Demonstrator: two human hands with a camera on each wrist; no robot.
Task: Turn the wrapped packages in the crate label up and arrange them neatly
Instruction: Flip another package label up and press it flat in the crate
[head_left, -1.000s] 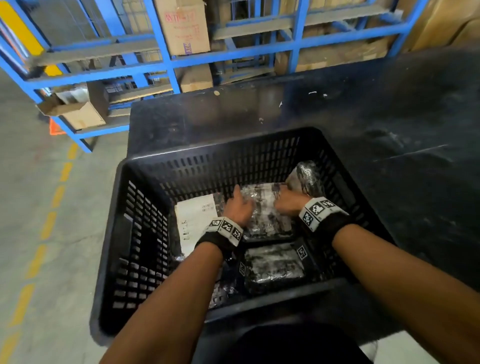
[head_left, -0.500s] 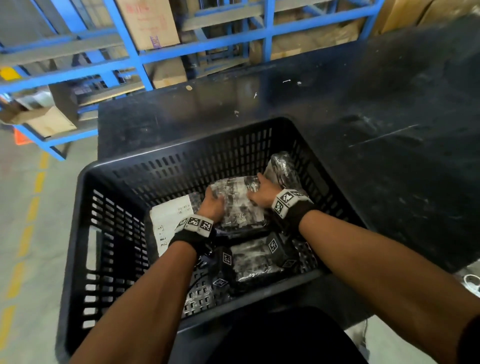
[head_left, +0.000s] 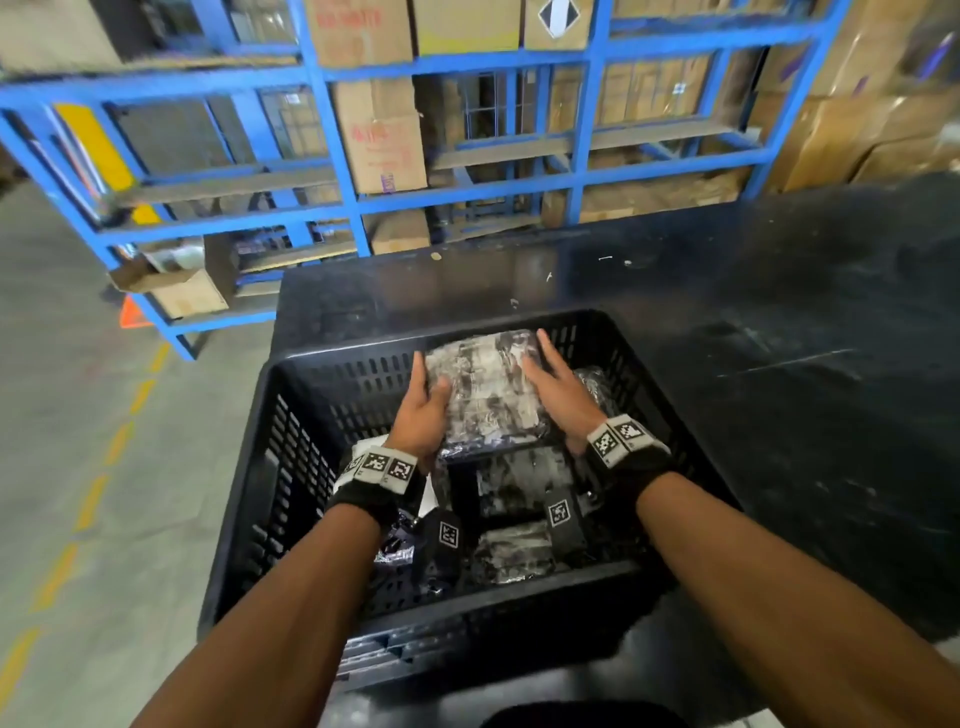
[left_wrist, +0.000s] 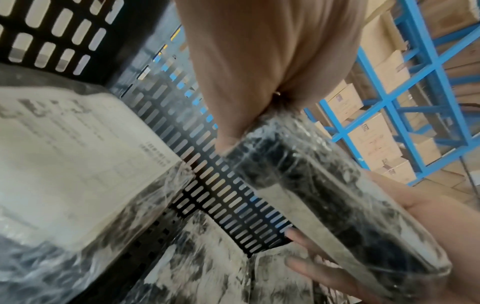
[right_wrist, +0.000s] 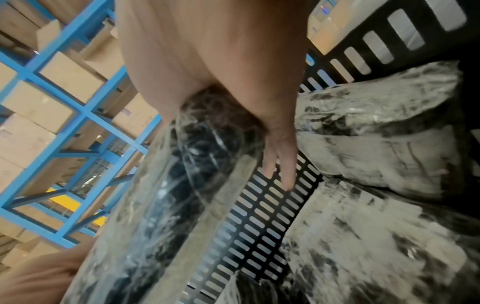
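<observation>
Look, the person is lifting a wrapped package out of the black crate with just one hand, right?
Not quite. Both hands hold it: the left hand grips one side of the wrapped package and the right hand the other, as the head view shows. The rest is right: it is raised above the other packages in the black crate.

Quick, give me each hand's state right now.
Left hand: holding the left edge of the lifted wrapped package, thumb on top.
Right hand: holding the same package's right edge, fingers underneath.
</observation>
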